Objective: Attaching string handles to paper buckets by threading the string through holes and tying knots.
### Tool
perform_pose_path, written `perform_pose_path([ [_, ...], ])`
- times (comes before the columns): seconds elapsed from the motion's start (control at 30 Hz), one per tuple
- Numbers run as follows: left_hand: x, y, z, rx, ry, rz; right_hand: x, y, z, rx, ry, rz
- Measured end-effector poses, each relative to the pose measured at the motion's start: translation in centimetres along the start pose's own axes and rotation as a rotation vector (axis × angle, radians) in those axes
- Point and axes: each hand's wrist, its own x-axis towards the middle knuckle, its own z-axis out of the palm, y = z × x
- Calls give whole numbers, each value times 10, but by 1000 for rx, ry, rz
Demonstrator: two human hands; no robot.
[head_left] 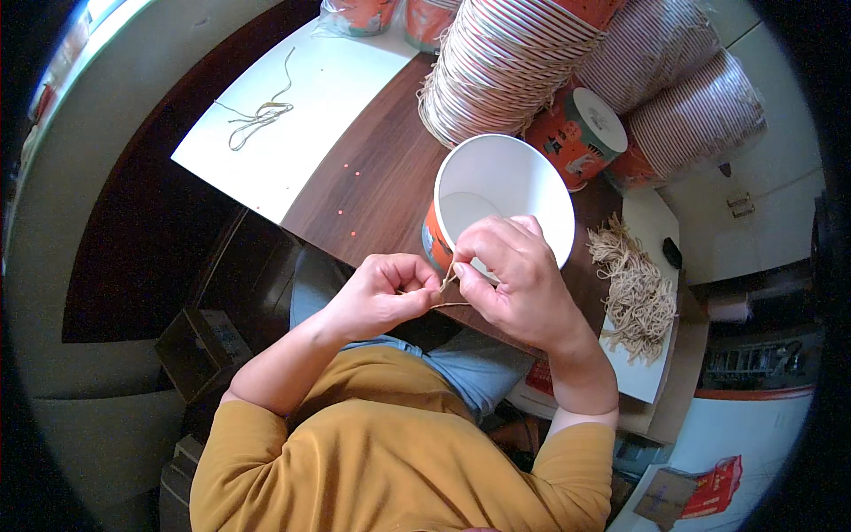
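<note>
Both hands are seen at the near edge of a dark wooden table [381,177], just in front of a large paper bucket [505,199]. A thin tan string [446,282] is pinched between the closed fingertips of the left hand [381,294], and its other part is gripped by the right hand [514,275], whose fingers are curled shut around it right at the bucket's near rim. The short run of string between the two hands is seen partly looped, and the right hand is pressed against the bucket's orange outer wall. The bucket is stood upright, its white inside empty and open to the camera. Behind it, long stacks of nested paper buckets [505,71] are laid on their sides, their striped rims packed close, with further stacks [691,97] set to the right. A single orange printed cup with a white lid [581,133] is wedged between the stacks, just behind the open bucket. To the right of the right hand, a bundle of cut tan strings [634,297] is heaped on a white sheet at the table's edge. On the far left part of the table, a white board [301,115] is laid, and a few loose strings [261,115] are left lying on it, well apart from the hands. A mustard-yellow shirt [390,452] is worn by the person.
</note>
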Motion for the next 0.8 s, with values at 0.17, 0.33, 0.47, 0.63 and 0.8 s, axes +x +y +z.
perform_pose_path([
  [0.17,0,-2,1,-7,25,13,0,0,0,-28,7,-13],
  [0.33,1,9,8,-32,52,51,0,1,-1,-58,-30,-30],
  [0.47,1,11,14,14,84,135,-1,-1,-2,-64,-41,-27],
  [0.63,2,4,17,233,122,225,-1,-3,-2,-44,-44,-28],
  [0.8,-1,10,16,368,151,250,-3,0,3,-19,-17,32],
])
